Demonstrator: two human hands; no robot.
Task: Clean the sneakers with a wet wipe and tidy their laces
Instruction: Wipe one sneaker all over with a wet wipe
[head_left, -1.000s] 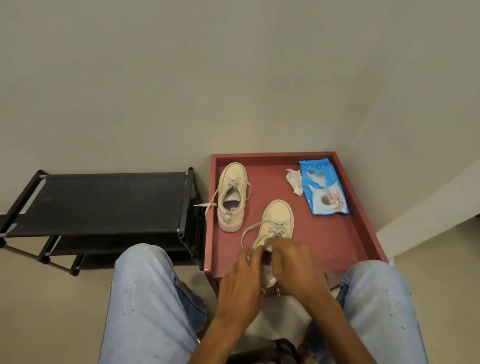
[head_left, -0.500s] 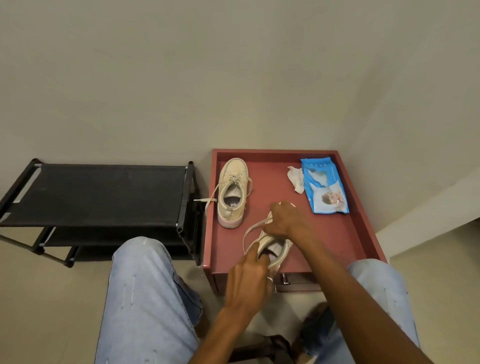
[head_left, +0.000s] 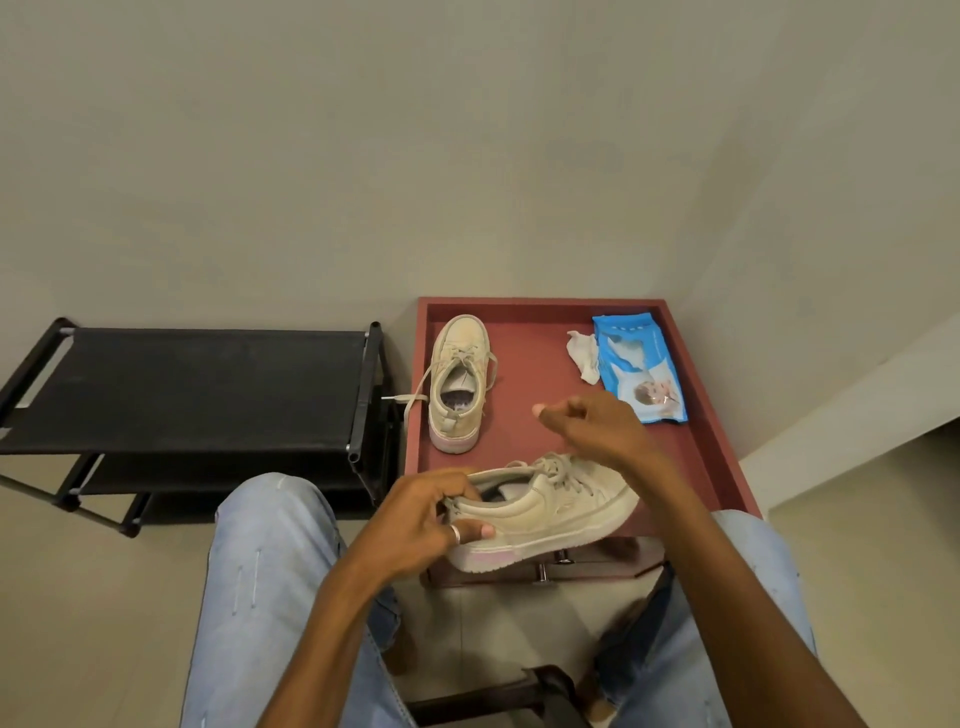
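Observation:
My left hand (head_left: 415, 525) grips the heel of a cream sneaker (head_left: 561, 512). The shoe is tilted on its side over the front edge of the red table (head_left: 540, 302), toe pointing right. Just above its laces hovers my right hand (head_left: 597, 428), fingers loosely curled, with no lace visible in them. The second cream sneaker (head_left: 460, 384) stands upright at the table's back left, and one lace trails over the left rim. A crumpled white wipe (head_left: 584, 356) lies beside the blue wet-wipe packet (head_left: 641, 374) at the back right.
A black shoe rack (head_left: 197, 384) stands against the wall to the left of the table. My knees in light jeans flank the table's front. The table sits in a corner, with walls behind it and to its right.
The sneaker has been lifted and turned from toe-away to lying sideways, toe right. My right hand has come off its laces and risen above them. My left hand keeps hold of the heel.

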